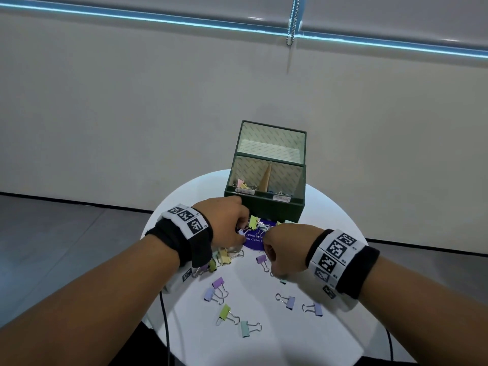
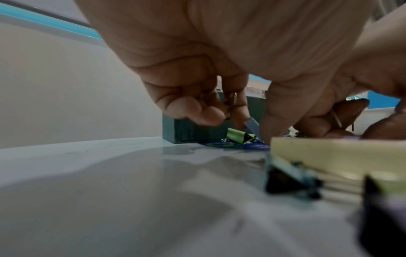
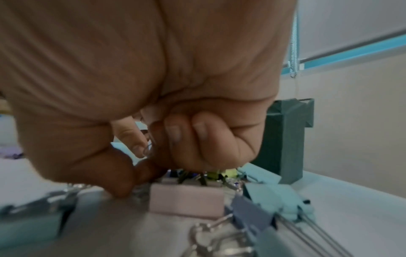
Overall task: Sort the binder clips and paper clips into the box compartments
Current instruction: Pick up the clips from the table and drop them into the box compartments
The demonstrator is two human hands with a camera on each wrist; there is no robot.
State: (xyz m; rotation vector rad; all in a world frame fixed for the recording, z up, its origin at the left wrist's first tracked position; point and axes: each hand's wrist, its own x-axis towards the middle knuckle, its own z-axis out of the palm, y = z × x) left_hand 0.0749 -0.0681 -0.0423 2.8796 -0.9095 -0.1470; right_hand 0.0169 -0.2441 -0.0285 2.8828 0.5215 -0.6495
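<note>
Both hands curl over the clip pile before the green box (image 1: 274,207): left hand (image 1: 227,223) pinches a blue-grey binder clip (image 2: 252,124), right hand (image 1: 287,249) pinches a wire paper clip (image 3: 147,149).

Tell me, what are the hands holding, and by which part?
The left hand pinches a small wire clip by its loop. The right hand pinches a thin wire loop too; which kind of clip is unclear.

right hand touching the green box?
Apart. In the head view the right hand sits nearer the camera than the green box, with clips and white table showing between them.
</note>
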